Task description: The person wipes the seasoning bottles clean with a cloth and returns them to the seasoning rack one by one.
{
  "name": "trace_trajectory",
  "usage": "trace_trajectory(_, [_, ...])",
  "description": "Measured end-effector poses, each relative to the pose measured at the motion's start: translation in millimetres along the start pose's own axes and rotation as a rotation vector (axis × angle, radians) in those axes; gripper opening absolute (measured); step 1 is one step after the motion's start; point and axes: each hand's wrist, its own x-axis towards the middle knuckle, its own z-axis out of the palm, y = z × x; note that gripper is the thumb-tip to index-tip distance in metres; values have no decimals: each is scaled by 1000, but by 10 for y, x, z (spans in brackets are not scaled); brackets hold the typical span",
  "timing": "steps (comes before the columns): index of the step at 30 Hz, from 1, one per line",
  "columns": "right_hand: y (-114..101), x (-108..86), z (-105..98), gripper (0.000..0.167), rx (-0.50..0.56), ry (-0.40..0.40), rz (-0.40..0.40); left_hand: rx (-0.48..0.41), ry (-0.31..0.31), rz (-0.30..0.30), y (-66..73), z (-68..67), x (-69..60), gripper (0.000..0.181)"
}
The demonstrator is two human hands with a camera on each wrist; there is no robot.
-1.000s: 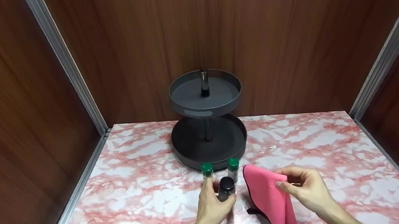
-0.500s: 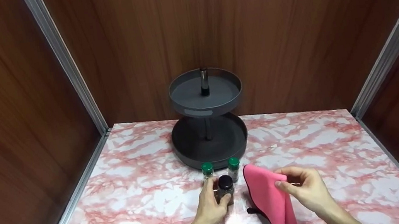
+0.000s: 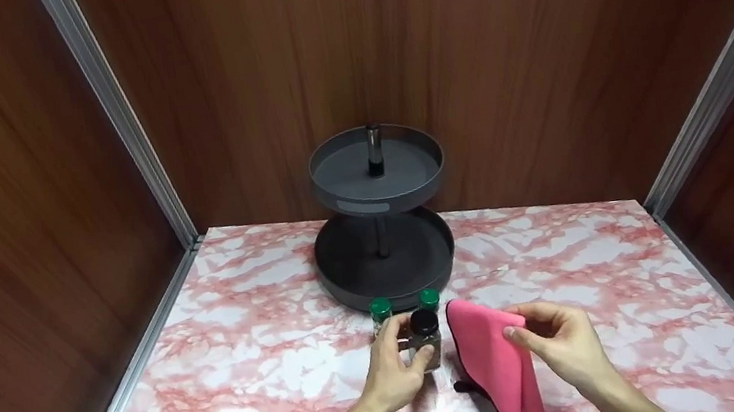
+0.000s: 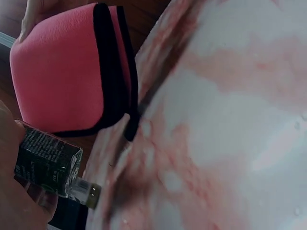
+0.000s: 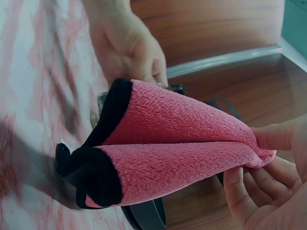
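My left hand grips a small glass spice jar with a black cap, thumb on its near side. Its dark printed label shows in the left wrist view. My right hand pinches the top edge of a pink cloth trimmed in black, which hangs folded just right of the jar. Behind the held jar stand two jars, one with a green cap on the left, another with a green cap on the right. Their bodies are mostly hidden by my left hand and the held jar.
A dark two-tier round tray stand stands at the table's back middle, just beyond the green-capped jars. Wood-grain panels with metal corner strips enclose the marbled red-and-white table at the back and both sides.
My left hand has shifted the black-capped jar up and slightly right in the head view, and it now covers more of the right green-capped jar. The cloth and right hand have barely moved.
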Motion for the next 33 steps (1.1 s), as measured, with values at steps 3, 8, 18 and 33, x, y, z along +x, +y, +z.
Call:
trace_trajectory(3, [-21,9,15,22,22,28,12,-40,-10,18,82,3,21,43])
trace_trajectory(8, [-72,24,59,21,40,73,11,-112,-50,37,179,10,48,41])
trace_trajectory(18, [-154,44,246,20,90,36,-90,-137,-76,55,294,49,82,44])
trace_trajectory(33, [-127,41,319,20,40,-8,-53,-213,-99,34,486,66,146,45])
